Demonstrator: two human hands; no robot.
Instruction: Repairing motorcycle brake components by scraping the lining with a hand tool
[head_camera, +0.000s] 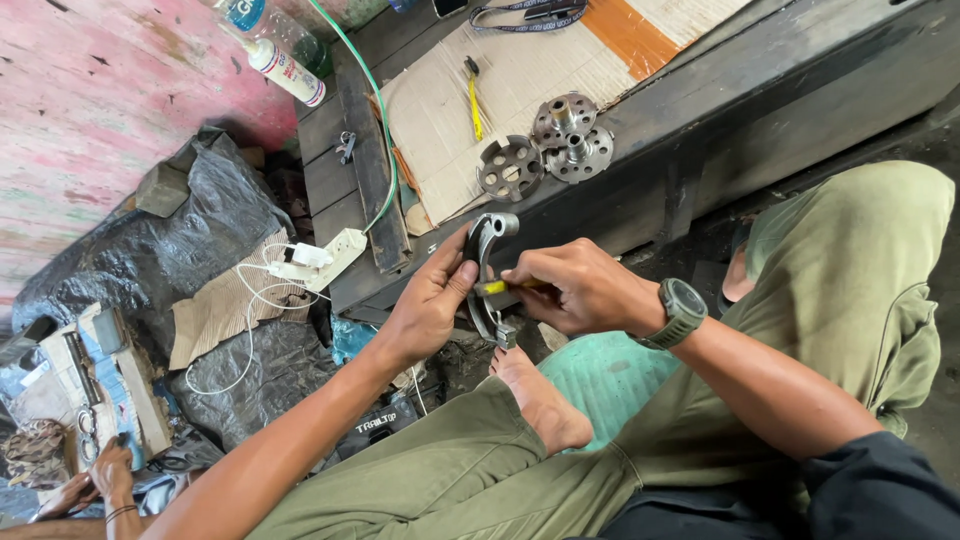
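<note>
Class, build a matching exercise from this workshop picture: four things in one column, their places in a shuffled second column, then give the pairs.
1. curved grey metal bracket
2. three round perforated metal discs
3. white power strip
4. yellow-handled tool

a. gripped in the right hand
b. on the cardboard sheet
c. steadied by the left hand
d. at the dark bench's edge, plugs in

Pairs: 1-c, 2-b, 3-d, 4-a

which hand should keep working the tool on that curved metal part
Right, most likely. The right hand already grips the yellow-handled tool against the curved metal part, while the left hand steadies that part.
</note>
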